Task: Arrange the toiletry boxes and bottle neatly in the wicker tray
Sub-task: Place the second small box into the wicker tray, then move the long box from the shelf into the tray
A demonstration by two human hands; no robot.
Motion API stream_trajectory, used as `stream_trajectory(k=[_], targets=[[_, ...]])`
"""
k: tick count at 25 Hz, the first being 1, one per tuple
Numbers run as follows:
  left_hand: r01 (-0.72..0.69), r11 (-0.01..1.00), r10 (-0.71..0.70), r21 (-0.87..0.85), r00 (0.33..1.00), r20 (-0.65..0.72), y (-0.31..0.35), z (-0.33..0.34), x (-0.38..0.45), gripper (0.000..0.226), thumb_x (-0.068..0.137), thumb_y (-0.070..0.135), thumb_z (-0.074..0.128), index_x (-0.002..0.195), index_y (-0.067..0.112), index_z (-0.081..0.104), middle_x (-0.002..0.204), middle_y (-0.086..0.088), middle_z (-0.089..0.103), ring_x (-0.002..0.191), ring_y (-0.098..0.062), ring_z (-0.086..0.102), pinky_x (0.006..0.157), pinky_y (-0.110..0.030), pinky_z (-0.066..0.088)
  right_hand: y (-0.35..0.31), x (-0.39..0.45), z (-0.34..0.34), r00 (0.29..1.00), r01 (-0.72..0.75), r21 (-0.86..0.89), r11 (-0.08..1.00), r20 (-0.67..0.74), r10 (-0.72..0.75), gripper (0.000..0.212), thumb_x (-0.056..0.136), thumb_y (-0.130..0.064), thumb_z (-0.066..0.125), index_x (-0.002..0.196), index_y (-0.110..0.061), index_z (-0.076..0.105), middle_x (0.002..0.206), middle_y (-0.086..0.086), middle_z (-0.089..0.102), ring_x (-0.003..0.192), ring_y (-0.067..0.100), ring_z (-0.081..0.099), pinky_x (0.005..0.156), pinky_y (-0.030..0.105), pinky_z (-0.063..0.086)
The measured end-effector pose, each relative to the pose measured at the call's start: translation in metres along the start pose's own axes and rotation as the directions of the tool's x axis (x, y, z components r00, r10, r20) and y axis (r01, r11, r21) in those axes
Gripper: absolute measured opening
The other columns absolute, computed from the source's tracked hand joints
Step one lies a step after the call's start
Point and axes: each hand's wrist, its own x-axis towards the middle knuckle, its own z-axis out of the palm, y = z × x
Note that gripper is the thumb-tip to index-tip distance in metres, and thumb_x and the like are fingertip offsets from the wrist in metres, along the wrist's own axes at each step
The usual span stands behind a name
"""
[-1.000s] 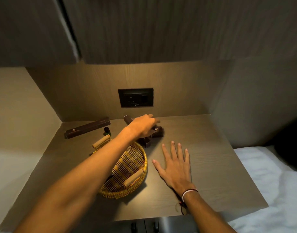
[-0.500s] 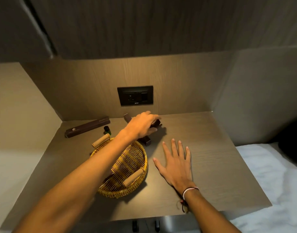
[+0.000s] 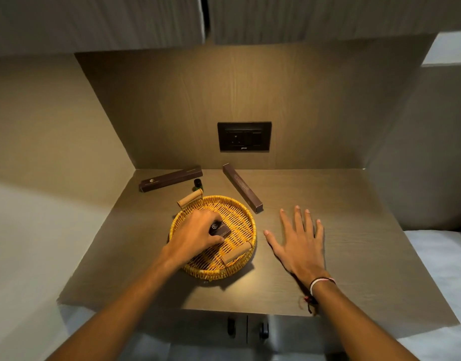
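Observation:
A round wicker tray (image 3: 239, 217) with two wooden handles sits mid-counter. My left hand (image 3: 195, 235) is inside it, closed around a small dark toiletry box (image 3: 220, 230) that rests on the tray's weave. My right hand (image 3: 299, 241) lies flat and open on the counter to the tray's right. A long dark box (image 3: 242, 187) lies diagonally behind the tray on the right. Another long dark box (image 3: 170, 178) lies near the back wall on the left. A small dark bottle (image 3: 197, 185) with a green body stands just behind the tray's far handle.
The wooden counter (image 3: 354, 256) sits in a niche with walls at left, back and right. A black socket plate (image 3: 244, 136) is on the back wall. Cabinets hang overhead. White bedding (image 3: 443, 282) borders the counter's right side. Cupboard knobs (image 3: 263, 330) show below the front edge.
My left hand has drawn back from the rear of the counter into the tray, bringing the small dark box with it. The right hand stayed flat. The camera view shifted.

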Motion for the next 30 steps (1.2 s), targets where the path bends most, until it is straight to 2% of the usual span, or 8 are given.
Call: stream_trajectory(k=[6, 10, 14, 16, 19, 22, 25, 30], targets=[[0.013, 1.000, -0.013, 0.020, 1.000, -0.013, -0.003, 0.004, -0.002, 0.047, 0.080, 0.044, 0.073, 0.119, 0.022, 0.062, 0.116, 0.000, 0.065, 0.106, -0.014, 0.059, 0.082, -0.026, 0.048, -0.002, -0.002, -0.002, 1.000, 0.008, -0.015, 1.000, 0.011, -0.008, 0.084, 0.091, -0.078, 0.011, 0.160, -0.030, 0.007, 0.171, 0.011, 0.005, 0.157, 0.033, 0.000, 0.125, 0.059, 0.006], [0.021, 0.999, -0.018, 0.037, 0.997, -0.068, 0.003, -0.013, 0.018, 0.061, 0.085, 0.054, 0.062, 0.138, 0.027, 0.048, 0.139, -0.003, 0.052, 0.128, -0.021, 0.048, 0.100, -0.043, 0.046, -0.001, 0.000, 0.000, 1.000, 0.003, -0.007, 1.000, 0.013, -0.003, 0.085, 0.090, -0.079, 0.010, 0.160, -0.031, 0.007, 0.171, 0.011, 0.004, 0.157, 0.033, 0.000, 0.125, 0.059, 0.006], [-0.102, 0.986, 0.111, 0.133, 0.992, -0.061, 0.018, -0.025, 0.067, 0.061, 0.093, 0.041, 0.055, 0.149, 0.033, 0.031, 0.159, -0.010, 0.028, 0.144, -0.028, 0.030, 0.111, -0.051, 0.035, 0.001, 0.002, 0.003, 1.000, 0.003, 0.005, 1.000, 0.011, -0.003, 0.087, 0.088, -0.081, 0.008, 0.160, -0.032, 0.007, 0.171, 0.010, 0.004, 0.157, 0.032, 0.000, 0.125, 0.058, 0.004], [-0.190, 0.940, 0.200, 0.283, 0.980, -0.005, 0.021, -0.026, 0.094, 0.066, 0.092, 0.026, 0.060, 0.150, 0.031, 0.028, 0.161, -0.013, 0.020, 0.145, -0.033, 0.027, 0.114, -0.051, 0.033, 0.002, 0.002, 0.005, 1.000, 0.004, 0.014, 1.000, 0.008, -0.004, 0.087, 0.087, -0.081, 0.007, 0.160, -0.033, 0.006, 0.171, 0.010, 0.004, 0.157, 0.031, -0.001, 0.125, 0.057, 0.002], [-0.300, 0.824, 0.224, 0.482, 0.952, 0.209, 0.025, -0.027, 0.130, 0.080, 0.087, 0.020, 0.068, 0.152, 0.031, 0.022, 0.163, -0.014, 0.010, 0.149, -0.034, 0.016, 0.119, -0.051, 0.024, 0.002, 0.002, 0.006, 1.000, 0.000, 0.030, 1.000, -0.002, 0.000, 0.087, 0.087, -0.082, 0.007, 0.159, -0.033, 0.006, 0.171, 0.009, 0.003, 0.157, 0.030, -0.002, 0.125, 0.056, 0.000], [-0.446, 0.743, 0.305, 0.499, 0.889, 0.340, 0.027, -0.027, 0.151, 0.067, 0.087, 0.019, 0.068, 0.147, 0.025, 0.038, 0.157, -0.014, 0.031, 0.145, -0.032, 0.027, 0.116, -0.049, 0.032, 0.002, 0.002, 0.007, 1.000, -0.002, 0.046, 0.999, -0.012, 0.003, 0.086, 0.088, -0.082, 0.009, 0.159, -0.034, 0.008, 0.171, 0.009, 0.004, 0.157, 0.030, -0.001, 0.125, 0.057, 0.000], [-0.508, 0.733, 0.341, 0.452, 0.850, 0.402, 0.026, -0.022, 0.157, 0.046, 0.088, 0.022, 0.067, 0.131, 0.015, 0.055, 0.133, -0.011, 0.056, 0.128, -0.028, 0.050, 0.103, -0.041, 0.047, 0.002, 0.003, 0.008, 1.000, -0.007, 0.035, 0.999, -0.015, 0.008, 0.087, 0.088, -0.082, 0.008, 0.159, -0.033, 0.009, 0.171, 0.008, 0.004, 0.157, 0.030, -0.001, 0.125, 0.057, 0.000], [-0.506, 0.734, 0.349, 0.452, 0.853, 0.388, 0.022, -0.020, 0.156, 0.041, 0.088, 0.026, 0.067, 0.126, 0.014, 0.057, 0.120, -0.009, 0.063, 0.115, -0.024, 0.059, 0.095, -0.036, 0.051, 0.002, 0.003, 0.007, 1.000, -0.008, 0.024, 1.000, -0.020, 0.009, 0.087, 0.088, -0.081, 0.007, 0.159, -0.033, 0.010, 0.171, 0.009, 0.006, 0.158, 0.031, 0.000, 0.125, 0.057, 0.001]])
